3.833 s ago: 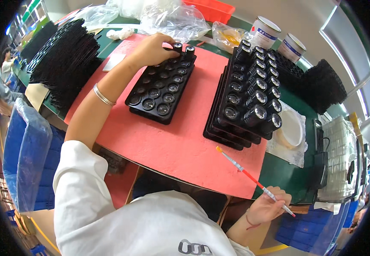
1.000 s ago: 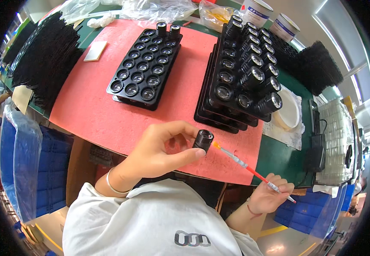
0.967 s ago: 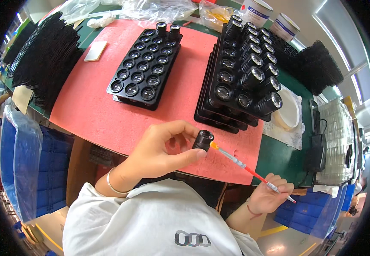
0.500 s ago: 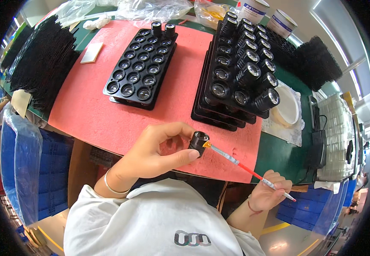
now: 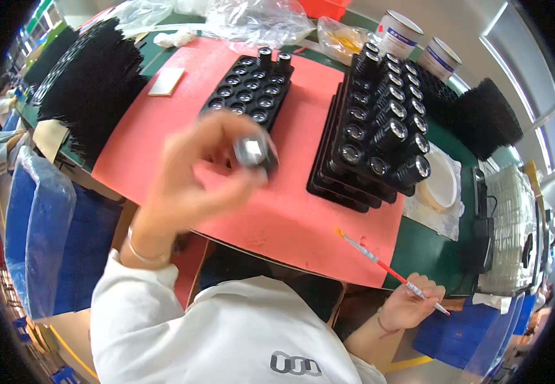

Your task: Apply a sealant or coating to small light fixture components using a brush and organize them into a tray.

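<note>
Above the red mat (image 5: 181, 96), the left hand (image 5: 191, 169) is lifted and motion-blurred, its fingertips pinched around a small black lens barrel (image 5: 255, 152) whose glass end faces the camera. Down at the table's near right edge, the right hand (image 5: 409, 306) grips a thin red-and-white brush (image 5: 386, 269), bristles pointing over the mat's corner. Beyond lie a mostly empty black tray (image 5: 245, 96) and, to its right, stacked trays full of lens barrels (image 5: 380, 131), with two white cans (image 5: 418, 48) behind.
</note>
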Demonstrator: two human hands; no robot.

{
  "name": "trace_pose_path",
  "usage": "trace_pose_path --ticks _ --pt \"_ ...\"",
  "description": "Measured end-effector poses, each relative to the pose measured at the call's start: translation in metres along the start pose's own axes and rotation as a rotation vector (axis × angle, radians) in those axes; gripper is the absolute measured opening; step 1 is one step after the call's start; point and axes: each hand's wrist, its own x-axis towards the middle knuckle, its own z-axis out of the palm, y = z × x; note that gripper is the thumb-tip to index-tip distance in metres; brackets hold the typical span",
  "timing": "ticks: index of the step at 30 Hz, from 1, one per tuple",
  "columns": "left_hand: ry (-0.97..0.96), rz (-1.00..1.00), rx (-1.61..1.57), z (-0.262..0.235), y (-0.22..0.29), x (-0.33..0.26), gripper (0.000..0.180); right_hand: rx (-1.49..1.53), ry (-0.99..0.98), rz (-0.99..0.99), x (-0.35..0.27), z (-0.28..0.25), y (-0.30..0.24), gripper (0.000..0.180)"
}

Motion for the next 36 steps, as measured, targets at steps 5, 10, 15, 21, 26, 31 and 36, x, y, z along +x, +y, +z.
trace_pose_path --ticks 5,10,15,21,26,31,36 --pt "0.029 0.034 0.429 -0.05 -0.043 0.087 0.032 0.053 -0.044 0.039 -0.001 0.001 -0.003 0.027" --pt "-0.012 0.033 0.659 -0.083 -0.117 0.132 0.047 -0.017 -0.045 -0.041 -0.001 0.006 0.002 0.028" --pt "-0.144 -0.178 0.623 -0.072 -0.105 0.139 0.044 -0.087 -0.057 -0.069 -0.002 0.005 0.002 0.029" --pt "-0.164 -0.116 0.541 -0.072 -0.109 0.143 0.044 -0.085 -0.051 -0.089 -0.001 0.006 0.002 0.028" --pt "-0.081 -0.07 0.48 -0.066 -0.082 0.154 0.059 -0.055 -0.078 -0.029 -0.004 0.005 0.003 0.028" --pt "-0.229 0.328 0.646 -0.004 -0.035 0.17 0.043 -0.082 -0.069 -0.045 -0.005 0.004 0.0 0.027" --pt "-0.287 0.405 0.65 0.048 -0.022 0.183 0.038 -0.006 -0.09 0.002 -0.003 0.004 -0.003 0.027"
